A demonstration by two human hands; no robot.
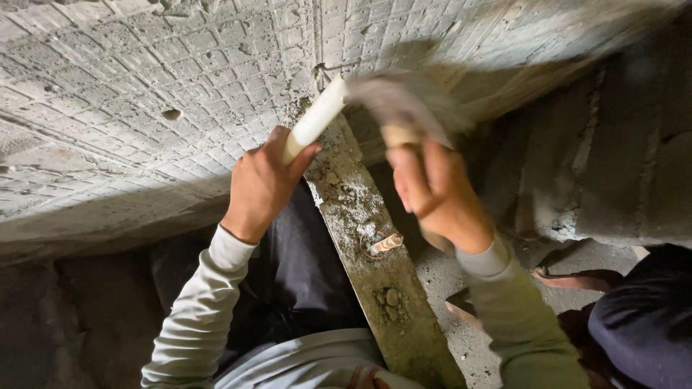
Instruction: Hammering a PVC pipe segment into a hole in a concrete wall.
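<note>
One white chisel-like rod (317,117) is gripped in the left hand (261,186), fingers wrapped around it, its tip set against the grooved concrete wall (130,101). One hammer (404,108), blurred, is clasped by its handle in the right hand (436,193). One mortar-crusted plank (375,274) leans beneath, bearing a single bent nail (386,243).

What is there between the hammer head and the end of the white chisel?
Nothing visible. The right hand swings the hammer, whose blurred head sits right at the top end of the white chisel held by the left hand against the wall. Blur hides whether they touch.
</note>
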